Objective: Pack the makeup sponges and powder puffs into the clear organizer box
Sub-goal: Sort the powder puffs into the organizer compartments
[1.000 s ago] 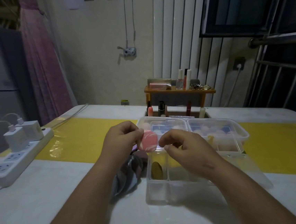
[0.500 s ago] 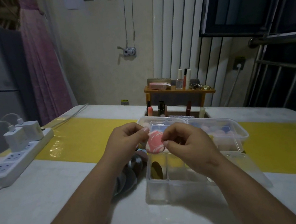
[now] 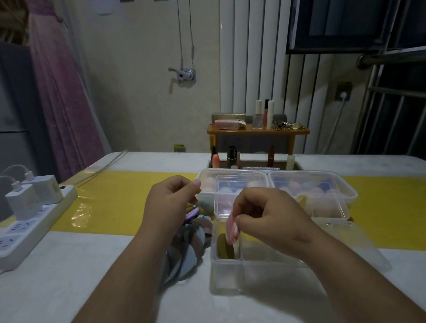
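My right hand (image 3: 266,217) pinches a pink powder puff (image 3: 232,229) on edge, just above the left compartment of the clear organizer box (image 3: 227,277). A brownish puff (image 3: 225,246) stands inside that compartment. My left hand (image 3: 170,204) hovers to the left with its fingers curled and thumb against forefinger, holding nothing I can see. Below it a pile of flat puffs (image 3: 189,247) in grey, blue and mauve lies on the table beside the box.
Two clear tubs with sponges, one (image 3: 209,185) at left and one (image 3: 339,190) at right, stand behind the organizer. A wooden shelf (image 3: 256,131) with cosmetics is farther back. A power strip (image 3: 18,227) with chargers lies at far left. The organizer's lid (image 3: 366,248) lies right of it.
The pink puff passed from my left hand to my right hand, which turned it on edge and lowered it to the organizer's left compartment. My left hand let go and stayed up.
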Motion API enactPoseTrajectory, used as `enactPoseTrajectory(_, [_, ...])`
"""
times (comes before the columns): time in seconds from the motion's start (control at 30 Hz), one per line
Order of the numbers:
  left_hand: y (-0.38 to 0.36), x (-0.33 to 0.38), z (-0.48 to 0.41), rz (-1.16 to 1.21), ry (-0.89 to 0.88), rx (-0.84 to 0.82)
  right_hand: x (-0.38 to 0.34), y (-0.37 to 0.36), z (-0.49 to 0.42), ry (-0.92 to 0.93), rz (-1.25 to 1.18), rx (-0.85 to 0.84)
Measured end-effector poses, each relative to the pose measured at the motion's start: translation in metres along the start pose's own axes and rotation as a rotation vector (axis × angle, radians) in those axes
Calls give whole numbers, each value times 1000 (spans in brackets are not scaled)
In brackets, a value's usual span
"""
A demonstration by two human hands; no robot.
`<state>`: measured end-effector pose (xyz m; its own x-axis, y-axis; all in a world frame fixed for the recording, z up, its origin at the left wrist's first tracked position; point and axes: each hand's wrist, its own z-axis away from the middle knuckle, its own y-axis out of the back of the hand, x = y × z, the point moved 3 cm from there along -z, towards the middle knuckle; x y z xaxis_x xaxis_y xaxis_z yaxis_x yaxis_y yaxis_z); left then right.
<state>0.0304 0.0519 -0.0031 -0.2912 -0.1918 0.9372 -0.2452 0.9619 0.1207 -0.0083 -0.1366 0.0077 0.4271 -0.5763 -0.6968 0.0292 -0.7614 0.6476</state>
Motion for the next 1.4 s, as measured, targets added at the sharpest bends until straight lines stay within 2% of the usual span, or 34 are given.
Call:
enactPoseTrajectory(0.2, [0, 2, 2, 106, 54, 34, -2, -4, 3, -4, 145, -99])
enactPoseTrajectory(0.43, [0, 4, 3, 146, 59, 31, -8, -2, 4, -1, 202, -101])
enactPoseTrajectory(0.7, [5, -1, -1, 50, 48, 30, -11, -11, 2, 14, 319, -180])
enactPoseTrajectory(0.93, [9, -3, -2, -85, 28, 2, -9, -10, 0, -34, 384, -44])
enactPoseTrajectory(1.1, [14, -3, -3, -194, 24, 12, -11, -14, 1, -50, 428, -126])
enactPoseTrajectory(1.23, [11, -6, -2, -329, 52, -94, -9, -12, 3, -27, 378, -136])
enactPoseTrajectory(1.4, [10, -5, 0, -526, 10, -292, -3, -6, 0, -44, 295, -45])
